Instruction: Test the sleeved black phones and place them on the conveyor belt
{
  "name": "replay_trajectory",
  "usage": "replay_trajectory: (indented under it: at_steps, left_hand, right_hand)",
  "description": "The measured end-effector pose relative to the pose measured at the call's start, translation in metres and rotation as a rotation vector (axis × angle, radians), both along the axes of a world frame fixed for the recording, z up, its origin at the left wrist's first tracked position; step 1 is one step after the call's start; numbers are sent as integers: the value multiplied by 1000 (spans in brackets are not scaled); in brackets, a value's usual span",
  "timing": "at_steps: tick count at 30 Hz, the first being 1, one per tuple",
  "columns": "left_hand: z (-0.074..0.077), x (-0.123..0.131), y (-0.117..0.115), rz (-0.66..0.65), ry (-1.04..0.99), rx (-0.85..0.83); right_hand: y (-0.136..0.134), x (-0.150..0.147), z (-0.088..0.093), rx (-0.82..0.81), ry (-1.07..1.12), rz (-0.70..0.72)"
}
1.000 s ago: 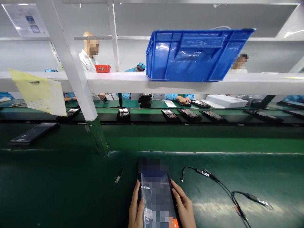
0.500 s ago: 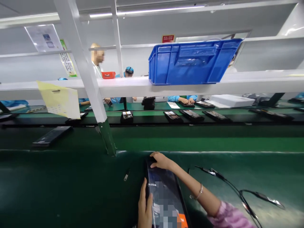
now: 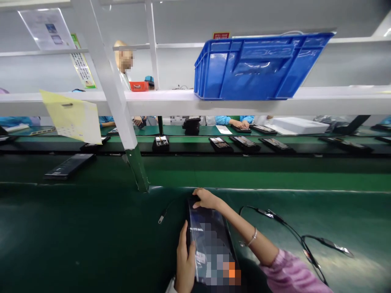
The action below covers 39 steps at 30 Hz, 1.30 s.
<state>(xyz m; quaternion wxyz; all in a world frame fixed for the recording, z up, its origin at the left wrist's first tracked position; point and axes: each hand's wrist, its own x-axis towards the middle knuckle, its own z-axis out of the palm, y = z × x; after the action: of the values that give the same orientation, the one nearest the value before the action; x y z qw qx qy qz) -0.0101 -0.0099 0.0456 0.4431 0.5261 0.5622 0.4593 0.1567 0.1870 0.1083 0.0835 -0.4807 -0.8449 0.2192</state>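
Observation:
A dark tablet (image 3: 210,244) with a lit screen lies at the bottom centre, its top end pointing away from me. Part of its screen is blurred; white text near the top seems to read "No OTG device". My left hand (image 3: 186,256) grips its left edge, thumb over the front. At the top left corner, my right hand (image 3: 206,199) is closed around the edge, fingertips partly hidden behind it. A small metal-ended plug (image 3: 160,219) on a thin wire lies left of the tablet. To the right, a black cable (image 3: 290,228) runs in a loose curve over the green bench.
Beyond the bench (image 3: 91,236), several opened devices (image 3: 244,142) sit along a black line. Another tablet (image 3: 70,166) lies at left. A white shelf (image 3: 165,95) carries a blue bin (image 3: 256,69); a post (image 3: 139,169) supports it. Co-workers' hands (image 3: 241,123) work opposite.
My view has tilted slightly down, so the background sits higher and more of the tablet shows. Both hands keep their hold. The cable's far end at right now curves closer to my right forearm.

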Motion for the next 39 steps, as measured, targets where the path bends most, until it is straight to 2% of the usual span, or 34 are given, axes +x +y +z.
replay_trajectory:
  at_steps: [5,8,13,17,24,30,35,37,39]
  left_hand:
    - [-6,-2,2,-2,0,53]
    - [-6,0,2,-12,38,103]
    - [0,0,0,-23,1,37]
    - [1,-2,0,-27,-74,-14]
    - [-3,-2,1,-60,-5,33]
    - [2,-2,0,-15,-112,-15]
    - [0,-5,2,-55,-123,-12]
    - [-5,-7,5,-56,-114,-30]
    - [-11,-7,10,-47,-106,-41]
  right_hand:
    - [-3,9,3,-32,99,41]
    - [-3,12,4,-43,137,20]
    - [3,6,0,-38,125,-35]
    - [9,-1,-3,-39,98,-46]
    - [15,1,5,-74,-8,-40]
    - [23,-8,9,-71,-135,-29]
    - [23,-21,14,18,-154,-188]
    - [11,-13,20,67,-96,-271]
    - [-12,6,28,145,-5,-368]
